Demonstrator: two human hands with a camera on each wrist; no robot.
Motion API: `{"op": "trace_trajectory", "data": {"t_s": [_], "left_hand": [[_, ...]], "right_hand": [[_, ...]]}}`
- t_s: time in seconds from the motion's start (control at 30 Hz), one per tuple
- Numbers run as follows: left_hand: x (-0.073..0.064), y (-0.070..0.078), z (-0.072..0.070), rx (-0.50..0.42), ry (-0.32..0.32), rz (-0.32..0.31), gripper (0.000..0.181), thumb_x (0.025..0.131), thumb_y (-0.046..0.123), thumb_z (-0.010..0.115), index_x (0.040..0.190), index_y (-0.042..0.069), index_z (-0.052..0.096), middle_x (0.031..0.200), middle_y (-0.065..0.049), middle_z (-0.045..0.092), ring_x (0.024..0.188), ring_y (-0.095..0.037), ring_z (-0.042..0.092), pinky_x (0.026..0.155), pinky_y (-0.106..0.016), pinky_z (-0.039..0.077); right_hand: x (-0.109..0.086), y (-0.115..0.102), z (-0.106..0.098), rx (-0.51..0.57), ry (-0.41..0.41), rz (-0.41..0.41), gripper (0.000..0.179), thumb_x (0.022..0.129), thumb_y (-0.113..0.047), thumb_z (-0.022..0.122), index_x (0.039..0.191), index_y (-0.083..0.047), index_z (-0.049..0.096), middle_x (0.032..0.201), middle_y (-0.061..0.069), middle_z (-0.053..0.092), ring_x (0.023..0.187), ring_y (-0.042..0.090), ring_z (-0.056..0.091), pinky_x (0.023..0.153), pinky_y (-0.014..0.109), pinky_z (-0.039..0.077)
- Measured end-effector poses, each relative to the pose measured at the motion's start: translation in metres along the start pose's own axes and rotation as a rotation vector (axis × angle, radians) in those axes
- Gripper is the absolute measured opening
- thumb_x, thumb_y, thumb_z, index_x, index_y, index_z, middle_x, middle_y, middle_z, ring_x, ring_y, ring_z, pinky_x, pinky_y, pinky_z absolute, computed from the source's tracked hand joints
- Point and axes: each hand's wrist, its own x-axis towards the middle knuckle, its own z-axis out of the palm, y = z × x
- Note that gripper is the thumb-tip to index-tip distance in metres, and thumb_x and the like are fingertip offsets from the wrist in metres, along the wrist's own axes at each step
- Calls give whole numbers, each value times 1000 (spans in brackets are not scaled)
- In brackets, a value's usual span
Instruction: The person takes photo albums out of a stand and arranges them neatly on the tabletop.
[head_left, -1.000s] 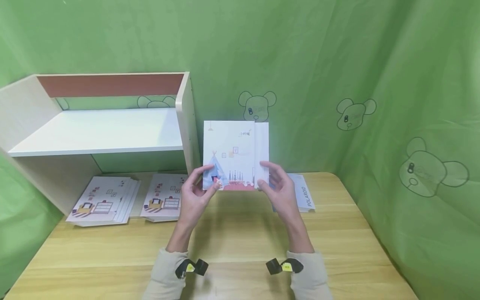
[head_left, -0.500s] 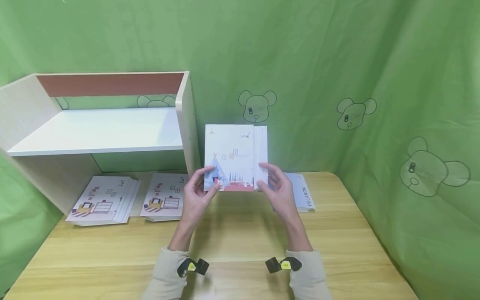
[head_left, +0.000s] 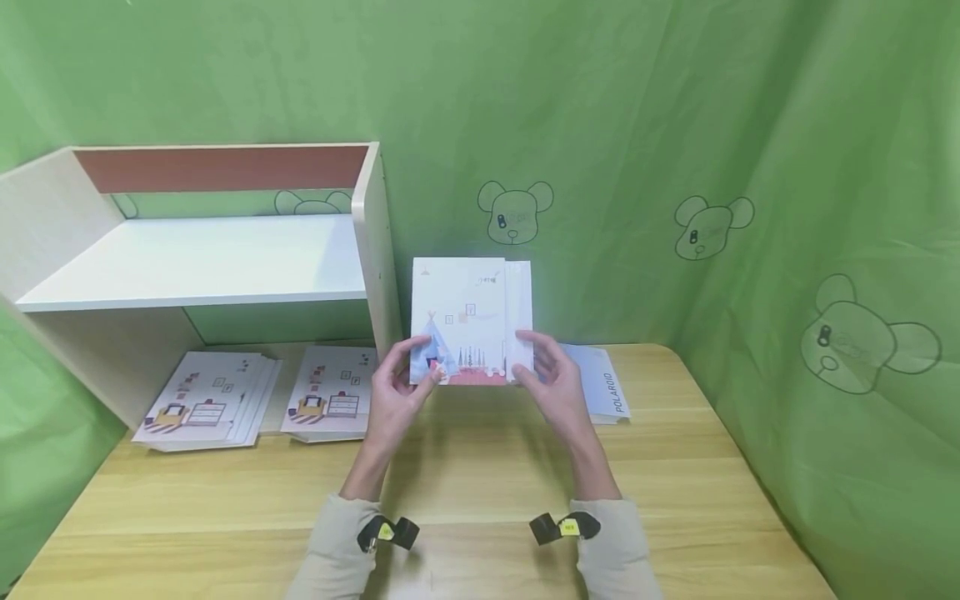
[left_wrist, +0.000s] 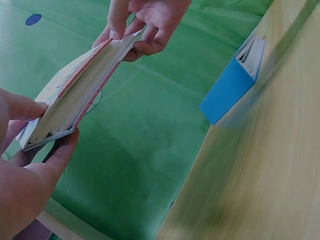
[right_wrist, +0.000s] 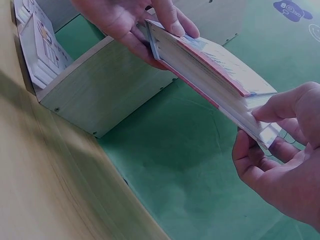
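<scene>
Both hands hold a photo album (head_left: 465, 287) up in front of the desk. Its white cover shows a blue tent and a red lower edge. My left hand (head_left: 396, 387) grips its left side near the lower corner, thumb on the cover and fingers behind. At the other side my right hand (head_left: 553, 383) pinches a white strip that sticks out past the cover's right edge. The right wrist view shows this strip as pages (right_wrist: 257, 107) between the covers, with the right thumb on them. Behind the right hand, a blue album (head_left: 600, 383) marked POLAROID lies on the desk.
At the left stands a wooden shelf unit (head_left: 367, 225) with a white board (head_left: 217, 258). Under it lie two stacks of similar white albums, a left stack (head_left: 198, 400) and a right stack (head_left: 330, 396). Green cloth (head_left: 600, 100) hangs behind the wooden desk (head_left: 480, 483).
The album has sunk slightly in the head view and looks a little smaller. Both hands have drawn slightly closer together, keeping their hold. The other albums have not moved.
</scene>
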Motion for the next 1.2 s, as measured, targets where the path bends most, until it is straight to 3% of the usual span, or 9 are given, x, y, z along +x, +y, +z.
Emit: {"op": "trace_trajectory", "data": {"t_s": [0.63,0.87,1.2], "left_hand": [[-2,-16,4,57,41,-30,53,87,-15,68,137,0,58,142,-20,54,121,-37,59,100,-31,55],[-4,-20,5,59,61,-70,51,89,-13,67,137,4,60,144,-15,54,128,-32,56,105,-30,51],[-4,-29,5,107,76,-92,51,90,-9,69,137,7,60,143,-16,55,126,-34,58,103,-29,53]], "right_hand": [[4,19,-1,-19,-5,52,51,93,0,68,142,-10,57,155,10,47,145,32,41,121,50,32],[6,24,-1,-27,-15,61,52,92,-1,69,142,-11,57,153,8,49,142,31,44,120,51,33],[5,31,-2,-26,-19,103,52,93,-2,68,143,-13,57,156,9,47,141,33,45,120,52,34]]}}
